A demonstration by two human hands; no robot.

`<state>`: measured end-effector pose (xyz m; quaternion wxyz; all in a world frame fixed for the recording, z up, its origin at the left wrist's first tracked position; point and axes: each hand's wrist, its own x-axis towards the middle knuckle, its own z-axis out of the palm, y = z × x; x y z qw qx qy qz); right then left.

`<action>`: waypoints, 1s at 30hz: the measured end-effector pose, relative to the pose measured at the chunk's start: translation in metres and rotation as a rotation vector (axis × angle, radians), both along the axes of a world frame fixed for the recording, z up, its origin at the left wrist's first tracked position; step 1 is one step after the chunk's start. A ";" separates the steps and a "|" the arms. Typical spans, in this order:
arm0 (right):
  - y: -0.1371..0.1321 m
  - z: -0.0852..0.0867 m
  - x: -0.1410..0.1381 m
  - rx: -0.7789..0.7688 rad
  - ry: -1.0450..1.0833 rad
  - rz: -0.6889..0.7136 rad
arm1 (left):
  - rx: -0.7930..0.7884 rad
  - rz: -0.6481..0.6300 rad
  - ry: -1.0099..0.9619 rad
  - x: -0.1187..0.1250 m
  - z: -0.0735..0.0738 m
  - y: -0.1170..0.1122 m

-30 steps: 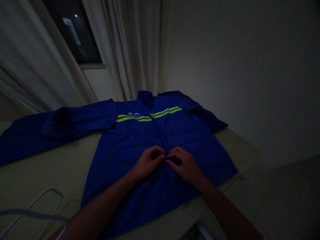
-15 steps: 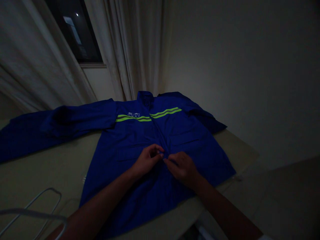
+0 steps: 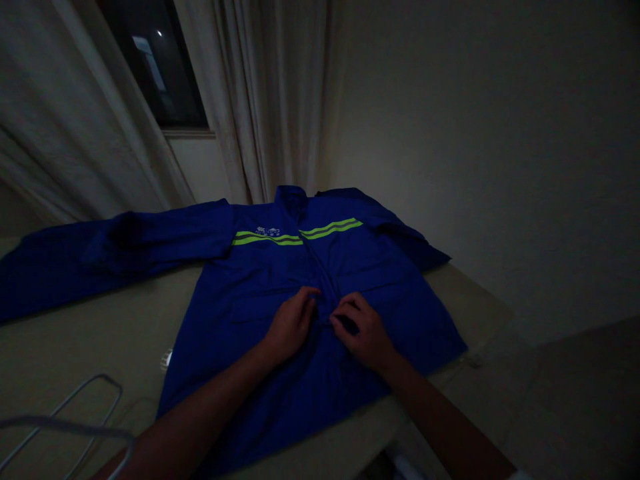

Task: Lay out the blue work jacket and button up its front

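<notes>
Head view: lime-striped blue work jacket (image 3: 260, 273) lay at 12 o'clock; left hand (image 3: 290, 327) half-curled on it, hold unclear; right hand (image 3: 363, 331) pinched its front.

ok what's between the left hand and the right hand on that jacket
In the head view, only the front opening of the blue work jacket lies between the left hand and the right hand.

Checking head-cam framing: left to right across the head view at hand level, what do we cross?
White wire hanger → left hand → blue work jacket's front opening → right hand → beige table corner
</notes>
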<state>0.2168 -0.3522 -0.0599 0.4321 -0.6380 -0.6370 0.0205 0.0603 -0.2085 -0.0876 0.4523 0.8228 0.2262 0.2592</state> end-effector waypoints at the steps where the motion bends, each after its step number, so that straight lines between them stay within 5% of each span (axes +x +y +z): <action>1: 0.002 0.006 0.000 -0.013 0.009 -0.025 | 0.149 0.018 0.031 -0.002 -0.001 0.000; 4: 0.020 0.031 -0.003 -0.153 -0.056 -0.090 | 0.451 -0.010 0.061 -0.004 -0.007 -0.003; 7: 0.054 0.049 -0.005 -0.409 -0.232 -0.132 | 0.491 -0.008 0.039 -0.004 -0.014 -0.006; 12: 0.094 0.040 0.012 -0.659 -0.202 -0.052 | 0.483 0.119 0.097 -0.002 -0.011 -0.003; 16: 0.091 0.020 0.026 -0.636 -0.165 -0.080 | 0.527 0.084 0.284 0.007 0.012 0.016; 21: 0.089 0.014 0.031 -0.603 -0.167 -0.130 | 0.460 0.070 0.578 0.032 0.035 0.049; 30: 0.095 0.006 0.041 -0.398 0.061 -0.092 | 0.264 -0.052 0.162 0.025 -0.005 0.069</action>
